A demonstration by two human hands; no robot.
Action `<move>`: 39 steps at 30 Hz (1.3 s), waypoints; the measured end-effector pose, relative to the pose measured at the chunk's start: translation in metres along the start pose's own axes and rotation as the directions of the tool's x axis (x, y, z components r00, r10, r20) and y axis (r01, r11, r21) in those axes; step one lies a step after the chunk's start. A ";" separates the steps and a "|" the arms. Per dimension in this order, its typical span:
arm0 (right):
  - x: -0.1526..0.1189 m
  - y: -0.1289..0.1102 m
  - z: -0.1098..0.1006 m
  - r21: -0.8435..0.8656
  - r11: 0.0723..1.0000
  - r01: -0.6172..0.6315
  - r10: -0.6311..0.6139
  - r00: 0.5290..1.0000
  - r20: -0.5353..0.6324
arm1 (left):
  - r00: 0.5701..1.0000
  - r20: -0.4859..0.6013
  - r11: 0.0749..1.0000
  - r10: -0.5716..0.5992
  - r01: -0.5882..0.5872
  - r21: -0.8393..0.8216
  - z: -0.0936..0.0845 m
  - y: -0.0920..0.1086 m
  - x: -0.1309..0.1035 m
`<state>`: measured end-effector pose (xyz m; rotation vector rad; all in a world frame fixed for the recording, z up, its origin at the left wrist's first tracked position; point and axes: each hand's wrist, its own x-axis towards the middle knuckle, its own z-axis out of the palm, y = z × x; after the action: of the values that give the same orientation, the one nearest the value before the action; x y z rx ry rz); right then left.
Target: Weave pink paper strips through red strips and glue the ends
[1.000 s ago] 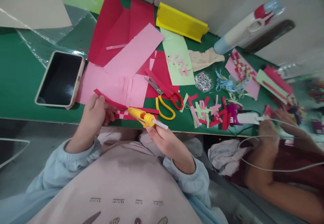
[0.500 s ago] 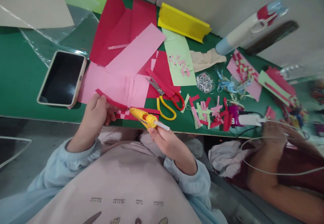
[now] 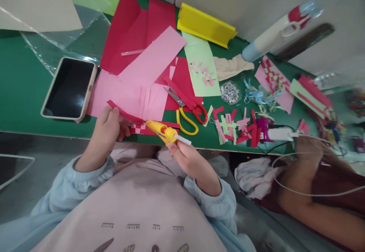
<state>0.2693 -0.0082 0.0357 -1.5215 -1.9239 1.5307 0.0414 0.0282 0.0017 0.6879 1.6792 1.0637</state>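
Note:
My left hand (image 3: 110, 124) is closed on a red paper strip (image 3: 125, 113), which slants up past its fingertips. In my right hand (image 3: 182, 153) is a yellow glue gun (image 3: 161, 130), a whitish glue stick (image 3: 183, 139) jutting from its back end. The gun's tip meets the strip's right end; whether they touch I cannot tell. Under them, at the table's front edge, lies a red and pink woven paper piece (image 3: 138, 129), partly hidden by my left hand and the gun. Scissors (image 3: 186, 111) with yellow and red handles lie open just beyond the gun, a red strip across them.
A phone (image 3: 70, 88) lies left of pink and red sheets (image 3: 152, 56). Paper scraps (image 3: 236, 126), a dish of small beads or googly eyes (image 3: 230, 93) and a purple plug block (image 3: 264, 129) with cables are on the right. A co-worker's arm (image 3: 299, 183) rests at far right.
Both my hands, the strip and the glue gun hold almost the same place. The view has shifted very slightly, and the co-worker's hands at the right have moved a little.

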 end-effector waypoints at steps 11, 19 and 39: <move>0.000 0.001 0.001 -0.011 1.000 -0.018 0.017 1.000 -0.016 | 1.000 -0.001 1.000 -0.020 0.020 -0.008 -0.001 -0.001 0.002; -0.002 0.001 0.001 -0.008 0.999 -0.032 0.032 0.999 -0.023 | 1.000 0.001 1.000 -0.020 0.020 -0.016 -0.002 -0.002 0.004; -0.004 -0.003 -0.002 0.058 0.998 -0.030 0.032 0.999 -0.033 | 1.000 0.006 1.000 -0.022 0.022 -0.006 -0.001 -0.001 0.003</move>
<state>0.2712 -0.0096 0.0403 -1.5505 -1.8299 1.5488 0.0393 0.0298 -0.0007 0.6664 1.6745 1.0497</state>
